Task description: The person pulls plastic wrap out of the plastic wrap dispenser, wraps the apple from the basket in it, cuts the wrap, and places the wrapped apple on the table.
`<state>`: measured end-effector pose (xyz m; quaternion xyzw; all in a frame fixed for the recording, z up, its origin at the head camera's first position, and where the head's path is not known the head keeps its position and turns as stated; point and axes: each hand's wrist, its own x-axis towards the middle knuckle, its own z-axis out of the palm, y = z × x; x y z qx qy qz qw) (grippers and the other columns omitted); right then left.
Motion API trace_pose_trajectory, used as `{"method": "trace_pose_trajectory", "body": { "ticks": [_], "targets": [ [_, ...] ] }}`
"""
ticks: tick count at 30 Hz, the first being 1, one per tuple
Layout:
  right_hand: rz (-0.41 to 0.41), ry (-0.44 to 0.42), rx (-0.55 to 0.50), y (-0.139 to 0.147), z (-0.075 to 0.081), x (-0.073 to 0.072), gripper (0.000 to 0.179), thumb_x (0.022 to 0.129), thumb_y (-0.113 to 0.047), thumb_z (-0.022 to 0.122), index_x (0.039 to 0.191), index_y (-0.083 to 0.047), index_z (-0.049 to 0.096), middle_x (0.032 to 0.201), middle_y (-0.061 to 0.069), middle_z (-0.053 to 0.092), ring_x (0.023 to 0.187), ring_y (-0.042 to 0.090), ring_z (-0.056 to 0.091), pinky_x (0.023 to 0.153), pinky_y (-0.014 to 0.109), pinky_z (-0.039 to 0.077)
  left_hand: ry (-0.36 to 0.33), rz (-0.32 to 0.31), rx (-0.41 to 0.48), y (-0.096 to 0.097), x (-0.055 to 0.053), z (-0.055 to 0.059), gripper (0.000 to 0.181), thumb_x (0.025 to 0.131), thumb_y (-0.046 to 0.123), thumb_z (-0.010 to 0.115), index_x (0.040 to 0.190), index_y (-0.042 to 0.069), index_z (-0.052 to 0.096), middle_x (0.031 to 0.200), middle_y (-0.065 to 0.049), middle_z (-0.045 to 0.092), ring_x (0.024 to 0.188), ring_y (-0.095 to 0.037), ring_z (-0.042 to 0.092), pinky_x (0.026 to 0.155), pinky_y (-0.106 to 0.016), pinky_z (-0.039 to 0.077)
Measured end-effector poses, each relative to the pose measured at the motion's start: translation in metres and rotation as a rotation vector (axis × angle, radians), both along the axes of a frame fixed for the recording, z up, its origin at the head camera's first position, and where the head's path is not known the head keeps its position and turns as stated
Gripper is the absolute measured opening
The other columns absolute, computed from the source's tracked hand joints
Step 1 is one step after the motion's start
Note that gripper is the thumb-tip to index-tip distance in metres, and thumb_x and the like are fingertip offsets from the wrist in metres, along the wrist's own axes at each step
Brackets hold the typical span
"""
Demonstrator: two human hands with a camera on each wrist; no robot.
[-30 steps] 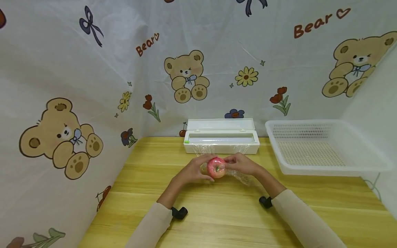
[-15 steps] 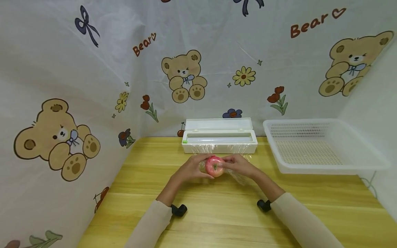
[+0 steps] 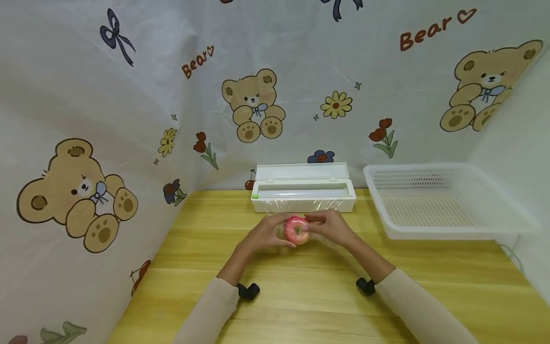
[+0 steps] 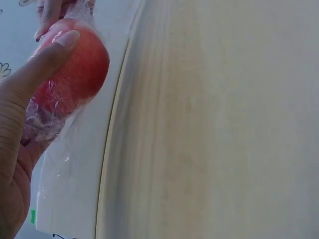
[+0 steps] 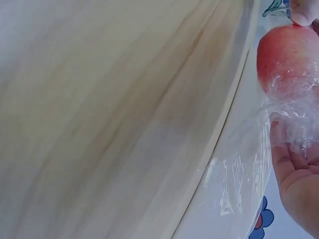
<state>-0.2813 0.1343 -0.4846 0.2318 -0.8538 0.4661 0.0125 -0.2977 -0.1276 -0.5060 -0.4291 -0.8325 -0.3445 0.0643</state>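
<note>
A red apple (image 3: 296, 231), partly covered in clear plastic wrap (image 4: 47, 117), is held between both hands over the table. My left hand (image 3: 267, 232) grips it from the left, the thumb lying across its skin in the left wrist view. On the other side my right hand (image 3: 332, 227) pinches gathered plastic wrap (image 5: 296, 119) against the apple. Clear film stretches from the apple to the white wrap dispenser (image 3: 302, 205) behind it. The dispenser's lid stands raised, with a roll (image 3: 303, 193) inside.
A white perforated basket (image 3: 397, 234) stands at the back right of the wooden table (image 3: 296, 301). Behind the table hangs a bear-print cloth (image 3: 292, 43). Each wrist carries a black mount (image 3: 248, 291).
The right hand has shifted its hold on the film beside the apple, and the loose film at its right has drawn in. The view has turned slightly right; the left hand keeps its grip.
</note>
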Motion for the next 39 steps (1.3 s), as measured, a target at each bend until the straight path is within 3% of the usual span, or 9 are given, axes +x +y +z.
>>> {"method": "trace_pose_trajectory", "body": {
  "ticks": [4, 9, 16, 24, 28, 36, 39],
  "targets": [
    [0.067, 0.025, 0.018, 0.002, 0.002, 0.000, 0.053, 0.085, -0.027, 0.084, 0.130, -0.002, 0.069, 0.125, 0.011, 0.071, 0.118, 0.031, 0.065, 0.100, 0.050, 0.053, -0.040, 0.031, 0.010, -0.001, 0.000, 0.000, 0.082, 0.074, 0.043, 0.091, 0.144, 0.018, 0.056, 0.137, 0.003, 0.063, 0.125, -0.012, 0.060, 0.105, -0.032, 0.049],
    [0.148, 0.032, 0.058, 0.004, 0.000, -0.001, 0.067, 0.077, -0.021, 0.091, 0.136, -0.006, 0.064, 0.133, 0.009, 0.067, 0.126, 0.030, 0.060, 0.105, 0.049, 0.049, -0.093, 0.045, -0.004, -0.002, -0.002, 0.001, 0.082, 0.074, 0.046, 0.090, 0.144, 0.018, 0.057, 0.138, 0.003, 0.063, 0.126, -0.010, 0.058, 0.106, -0.029, 0.048],
    [0.197, 0.074, 0.069, 0.002, -0.005, -0.004, 0.069, 0.075, -0.015, 0.091, 0.137, 0.000, 0.062, 0.133, 0.013, 0.066, 0.125, 0.032, 0.061, 0.103, 0.048, 0.050, -0.082, 0.035, -0.029, 0.000, -0.005, -0.001, 0.079, 0.074, 0.041, 0.091, 0.141, 0.014, 0.058, 0.139, 0.001, 0.059, 0.127, -0.012, 0.056, 0.107, -0.030, 0.047],
    [0.185, 0.063, 0.090, 0.002, -0.005, -0.006, 0.065, 0.078, -0.013, 0.090, 0.135, -0.001, 0.063, 0.130, 0.013, 0.067, 0.122, 0.032, 0.063, 0.102, 0.048, 0.052, -0.032, 0.046, -0.034, 0.002, -0.004, -0.002, 0.076, 0.073, 0.039, 0.092, 0.137, 0.010, 0.062, 0.124, 0.003, 0.060, 0.113, -0.011, 0.059, 0.098, -0.028, 0.052],
    [0.178, 0.062, 0.102, 0.002, -0.004, -0.006, 0.063, 0.078, -0.013, 0.089, 0.134, -0.001, 0.064, 0.130, 0.013, 0.068, 0.122, 0.032, 0.062, 0.101, 0.048, 0.052, -0.027, 0.061, -0.042, 0.001, -0.005, -0.004, 0.077, 0.073, 0.040, 0.092, 0.137, 0.010, 0.062, 0.129, 0.000, 0.062, 0.118, -0.013, 0.059, 0.100, -0.030, 0.052],
    [0.202, 0.041, 0.103, 0.000, -0.004, -0.006, 0.058, 0.081, -0.013, 0.086, 0.132, 0.005, 0.064, 0.127, 0.017, 0.068, 0.119, 0.032, 0.064, 0.097, 0.045, 0.054, -0.147, 0.096, 0.009, -0.002, -0.005, -0.010, 0.083, 0.072, 0.039, 0.093, 0.141, 0.013, 0.056, 0.134, -0.003, 0.065, 0.123, -0.013, 0.060, 0.104, -0.031, 0.049],
    [0.209, 0.030, 0.095, -0.001, -0.003, -0.006, 0.057, 0.082, -0.011, 0.085, 0.132, 0.006, 0.064, 0.126, 0.017, 0.069, 0.118, 0.032, 0.065, 0.096, 0.044, 0.055, -0.149, 0.097, 0.020, -0.002, -0.005, -0.010, 0.076, 0.072, 0.041, 0.092, 0.136, 0.014, 0.061, 0.132, 0.000, 0.066, 0.122, -0.011, 0.060, 0.104, -0.030, 0.049]
  ]
}}
